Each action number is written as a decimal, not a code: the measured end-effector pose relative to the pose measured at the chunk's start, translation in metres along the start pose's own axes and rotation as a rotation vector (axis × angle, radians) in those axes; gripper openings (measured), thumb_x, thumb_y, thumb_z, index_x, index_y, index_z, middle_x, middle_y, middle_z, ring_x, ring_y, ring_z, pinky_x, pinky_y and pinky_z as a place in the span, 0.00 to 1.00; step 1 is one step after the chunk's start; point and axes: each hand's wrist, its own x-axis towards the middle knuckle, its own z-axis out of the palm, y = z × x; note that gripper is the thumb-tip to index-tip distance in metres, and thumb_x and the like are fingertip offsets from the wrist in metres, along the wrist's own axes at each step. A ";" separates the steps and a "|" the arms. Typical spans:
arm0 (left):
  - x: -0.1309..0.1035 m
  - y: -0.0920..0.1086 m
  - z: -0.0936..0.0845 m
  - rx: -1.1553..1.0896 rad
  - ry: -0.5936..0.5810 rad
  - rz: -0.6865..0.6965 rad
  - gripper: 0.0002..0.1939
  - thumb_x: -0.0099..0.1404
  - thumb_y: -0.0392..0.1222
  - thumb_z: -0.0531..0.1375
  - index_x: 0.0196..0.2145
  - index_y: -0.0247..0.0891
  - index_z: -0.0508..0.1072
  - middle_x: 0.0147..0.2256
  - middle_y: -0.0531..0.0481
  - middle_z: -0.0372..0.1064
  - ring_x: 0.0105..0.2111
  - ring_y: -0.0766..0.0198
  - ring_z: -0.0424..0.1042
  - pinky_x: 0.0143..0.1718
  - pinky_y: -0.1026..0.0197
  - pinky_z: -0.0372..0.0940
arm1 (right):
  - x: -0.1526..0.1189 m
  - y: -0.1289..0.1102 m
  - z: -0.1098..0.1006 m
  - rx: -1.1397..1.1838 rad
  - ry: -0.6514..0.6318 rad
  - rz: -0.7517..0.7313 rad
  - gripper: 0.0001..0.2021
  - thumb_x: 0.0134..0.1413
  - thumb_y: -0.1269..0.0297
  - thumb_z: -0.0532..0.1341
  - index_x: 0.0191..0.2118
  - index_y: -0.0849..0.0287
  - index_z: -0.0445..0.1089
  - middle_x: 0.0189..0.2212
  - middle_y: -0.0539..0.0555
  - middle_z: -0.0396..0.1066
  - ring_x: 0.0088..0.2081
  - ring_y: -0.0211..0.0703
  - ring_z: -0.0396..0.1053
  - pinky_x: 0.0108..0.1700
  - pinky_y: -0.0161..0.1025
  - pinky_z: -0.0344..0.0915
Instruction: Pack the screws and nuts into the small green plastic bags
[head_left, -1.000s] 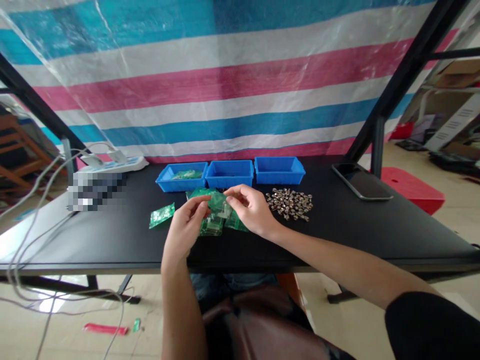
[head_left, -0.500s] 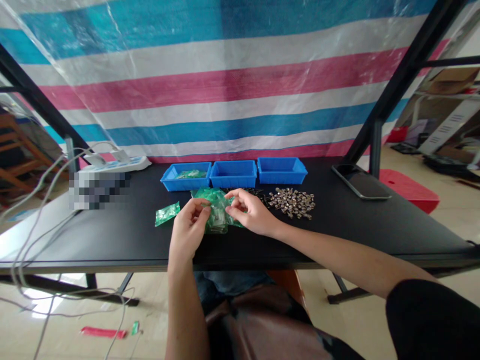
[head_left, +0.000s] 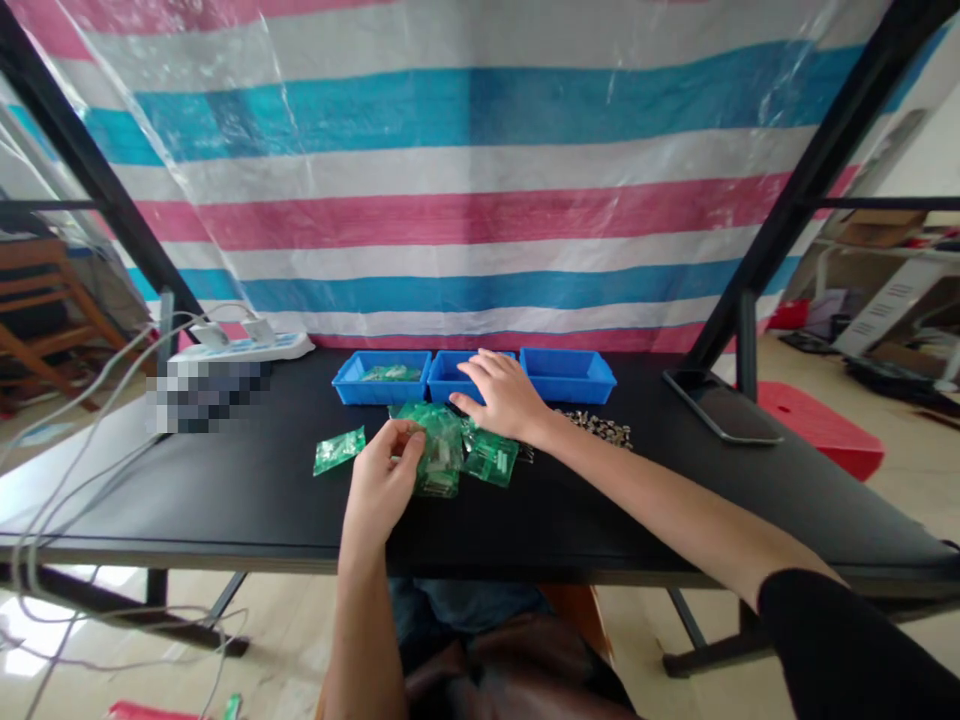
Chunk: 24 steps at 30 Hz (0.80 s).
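Note:
My left hand (head_left: 384,468) pinches the edge of a green plastic packet (head_left: 441,447) in the pile in front of me. Over the front of the middle blue bin (head_left: 448,369), my right hand (head_left: 501,392) is spread and holds nothing that I can see. Below it, another green packet (head_left: 491,459) with small pale pieces inside lies on the table. A single green packet (head_left: 339,451) rests to the left of my left hand. The left blue bin (head_left: 343,383) has green packets in it. My right forearm partly covers a heap of small metal parts (head_left: 600,428).
The right blue bin (head_left: 568,388) stands beside the middle one on the black table (head_left: 285,510). A phone (head_left: 720,405) lies at the right. A white power strip (head_left: 277,346) with plugs and cables sits at the back left. Black frame posts rise on both sides.
My right hand has moved up and away from the packets to the middle bin, its fingers spreading. The left hand still holds the packet. The camera view has tilted up.

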 end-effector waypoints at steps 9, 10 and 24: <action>-0.003 0.004 0.000 0.007 -0.015 0.019 0.09 0.59 0.46 0.55 0.31 0.37 0.68 0.24 0.54 0.63 0.23 0.68 0.61 0.25 0.67 0.56 | 0.064 0.001 0.009 -0.119 -0.720 0.225 0.33 0.40 0.40 0.59 0.47 0.61 0.71 0.49 0.64 0.68 0.50 0.62 0.65 0.47 0.51 0.63; -0.003 0.004 0.000 0.010 -0.028 0.026 0.09 0.59 0.46 0.55 0.31 0.37 0.68 0.24 0.54 0.63 0.23 0.68 0.61 0.25 0.67 0.56 | 0.064 0.000 0.011 -0.136 -0.707 0.237 0.33 0.40 0.40 0.59 0.47 0.62 0.71 0.48 0.65 0.68 0.49 0.63 0.65 0.47 0.52 0.63; -0.005 0.004 -0.003 -0.127 0.109 -0.031 0.12 0.59 0.48 0.55 0.35 0.36 0.71 0.21 0.54 0.64 0.22 0.67 0.64 0.23 0.67 0.57 | -0.018 -0.001 -0.010 0.316 0.056 0.070 0.11 0.55 0.63 0.55 0.40 0.62 0.70 0.32 0.55 0.72 0.37 0.43 0.68 0.42 0.39 0.62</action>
